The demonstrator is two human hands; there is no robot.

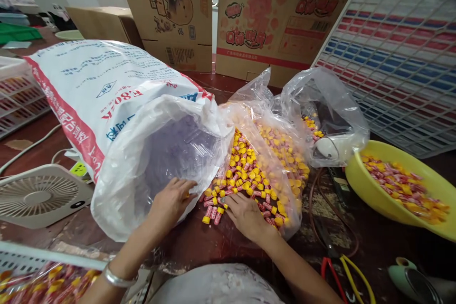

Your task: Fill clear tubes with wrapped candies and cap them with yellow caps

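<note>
My left hand (174, 198) is at the lower lip of a large white sack (117, 80), its fingers curled with a bit of yellow showing between them, like the cap of a small tube. The sack lies on its side, mouth towards me, and a clear lining shows inside. My right hand (245, 211) reaches over the loose small pink-and-red tubes with yellow caps (245, 164), fingers stretched and fingertips touching several of them. These tubes spill from a clear plastic bag (281, 147) beside the sack.
A yellow bowl (359, 185) of similar pieces stands right, near pliers (344, 266) and a white wire rack (395, 57). Left are a small fan (42, 194) and a white basket (64, 259) of capped tubes. Cardboard boxes (263, 19) stand behind.
</note>
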